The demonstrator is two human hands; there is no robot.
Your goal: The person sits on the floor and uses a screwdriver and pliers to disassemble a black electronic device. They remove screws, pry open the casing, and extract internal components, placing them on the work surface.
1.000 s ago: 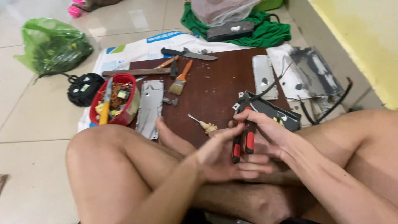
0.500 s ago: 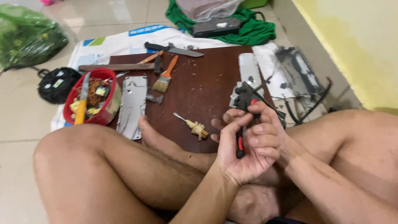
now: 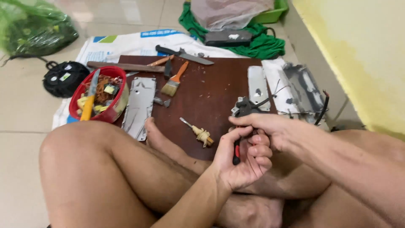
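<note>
I sit cross-legged on the floor at a dark brown board [image 3: 202,88]. My left hand [image 3: 242,162], palm up, is curled round the red-and-black handles of a pair of pliers [image 3: 237,153]. My right hand [image 3: 263,126] comes from the right, over the pliers' upper part, fingers on a small dark part with wires [image 3: 244,107] at the jaws. A small screwdriver with a tape-wrapped handle [image 3: 198,133] lies on the board just left of my hands.
On the board lie a paintbrush [image 3: 173,82], a knife [image 3: 183,53], a wooden stick [image 3: 122,66] and metal plates [image 3: 139,105]. A red bowl [image 3: 99,99] of scraps stands at the left. Green cloth [image 3: 257,40], a green bag [image 3: 33,29], a yellow wall.
My left hand has turned palm up and closed round the pliers' handles. My right hand has moved above them onto the dark part. The view has shifted slightly.
</note>
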